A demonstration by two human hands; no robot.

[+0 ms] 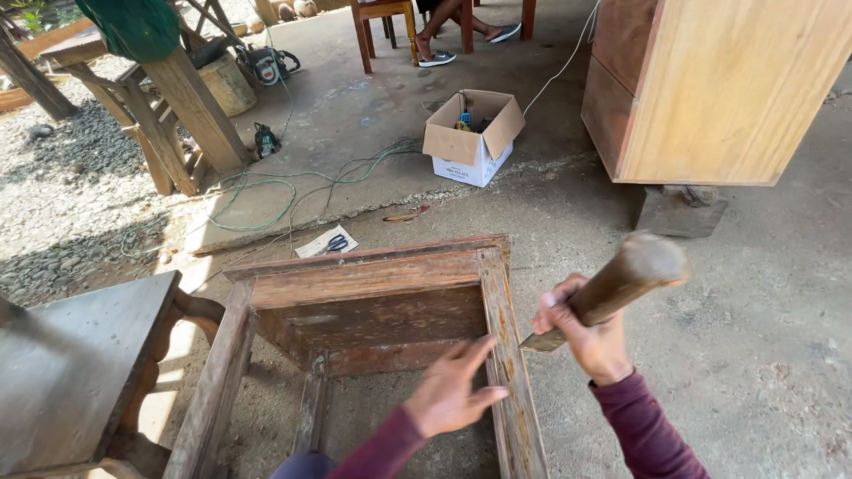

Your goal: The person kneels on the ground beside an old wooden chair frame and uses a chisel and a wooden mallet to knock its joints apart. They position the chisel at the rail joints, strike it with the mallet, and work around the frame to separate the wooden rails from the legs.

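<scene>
This is an open-sided work yard with a dusty concrete floor that gives way to gravel on the left. A worn wooden frame, like an old drawer with no bottom, lies flat on the floor straight ahead of the person. Its right rail runs away from the person, slightly tilted to the left.

The left hand lies flat on that rail, fingers spread and released, gripping nothing. The right hand, fingers clenched, holds a wood-handled tool just right of the rail. Its long axis slants: the thick handle end points up and to the right, the flat metal tip points down and left, close to the rail's outer edge.

Farther off an open white cardboard box sits on the floor with small items inside, too small to tell. A green cord snakes nearby, scissors lie on a paper, and a large plywood cabinet stands at right. Someone's feet rest by a chair.
</scene>
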